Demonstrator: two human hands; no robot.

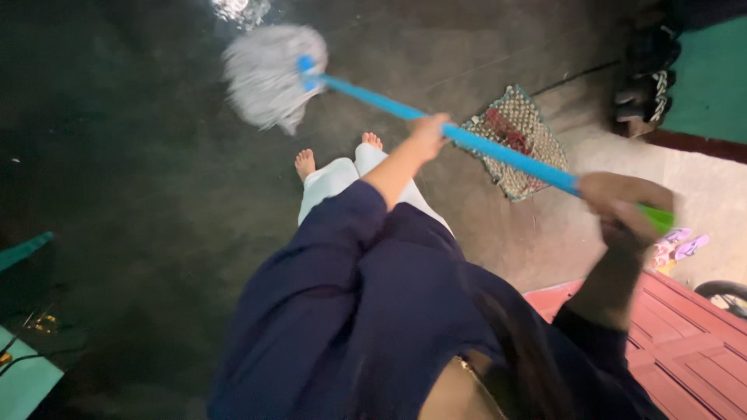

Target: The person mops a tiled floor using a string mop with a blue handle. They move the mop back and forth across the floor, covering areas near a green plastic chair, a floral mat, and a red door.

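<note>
I hold a mop with a long blue handle (pixel 498 152) and a grey-white string head (pixel 268 74). The head rests on the dark, wet-looking floor (pixel 140 155) ahead of my bare feet (pixel 305 162). My left hand (pixel 429 131) grips the handle near its middle, with the arm in a dark blue sleeve stretched forward. My right hand (pixel 626 208) is closed around the upper end, just below the green end grip (pixel 660 218). The handle slants from upper left to lower right across my body.
A woven doormat (pixel 517 140) lies under the handle to the right. Dark sandals (pixel 650 78) sit by a green wall (pixel 712 78). Pink slippers (pixel 683 246), a wheel (pixel 724 294) and red wooden boards (pixel 685 342) are at lower right. Teal objects (pixel 23 373) stand at lower left.
</note>
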